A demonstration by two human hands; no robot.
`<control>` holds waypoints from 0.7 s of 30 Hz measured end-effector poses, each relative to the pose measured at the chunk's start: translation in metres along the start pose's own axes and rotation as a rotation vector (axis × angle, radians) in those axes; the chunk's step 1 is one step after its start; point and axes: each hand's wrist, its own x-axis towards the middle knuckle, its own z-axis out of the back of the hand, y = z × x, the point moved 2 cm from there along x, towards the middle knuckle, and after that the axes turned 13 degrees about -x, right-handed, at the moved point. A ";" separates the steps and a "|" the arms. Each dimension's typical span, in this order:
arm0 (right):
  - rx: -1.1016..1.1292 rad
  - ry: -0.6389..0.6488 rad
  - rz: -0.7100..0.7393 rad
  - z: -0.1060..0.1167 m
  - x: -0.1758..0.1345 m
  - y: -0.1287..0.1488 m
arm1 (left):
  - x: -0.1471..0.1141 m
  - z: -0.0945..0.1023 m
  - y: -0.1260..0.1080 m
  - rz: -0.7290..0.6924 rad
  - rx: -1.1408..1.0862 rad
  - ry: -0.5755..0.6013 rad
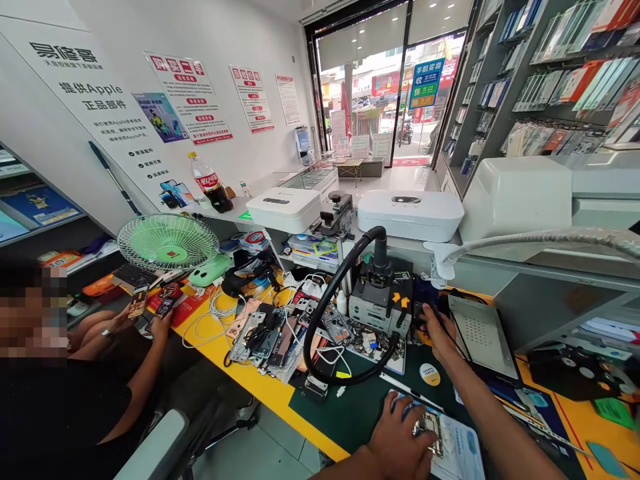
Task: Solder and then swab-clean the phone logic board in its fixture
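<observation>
My left hand lies with spread fingers on a white and blue pad at the front edge of the bench. Its fingertips touch or nearly touch a small metallic circuit board on the pad, which they partly cover. My right hand reaches forward to the right side of a grey bench station. Its fingers are curled beside a thin black cable; what lies in them is hidden. A thick black hose loops in front of the station.
Phone parts and cables are heaped left of the station. A round sticker lies on the dark green mat. A perforated metal plate is at right. Another person sits at left holding phones, near a green fan.
</observation>
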 end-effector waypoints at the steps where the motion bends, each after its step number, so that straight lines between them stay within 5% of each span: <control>1: 0.049 0.028 -0.055 -0.003 -0.005 -0.002 | 0.000 0.001 0.000 0.006 -0.009 0.001; 10: 0.400 0.346 -0.398 -0.008 -0.075 -0.007 | -0.005 -0.007 0.001 0.060 -0.040 -0.039; 17: 0.494 0.429 -0.528 0.027 -0.141 -0.021 | -0.002 -0.042 0.017 -0.060 0.055 -0.437; 21: 0.410 0.569 -0.542 0.041 -0.164 -0.038 | 0.007 -0.046 0.021 -0.054 0.055 -0.470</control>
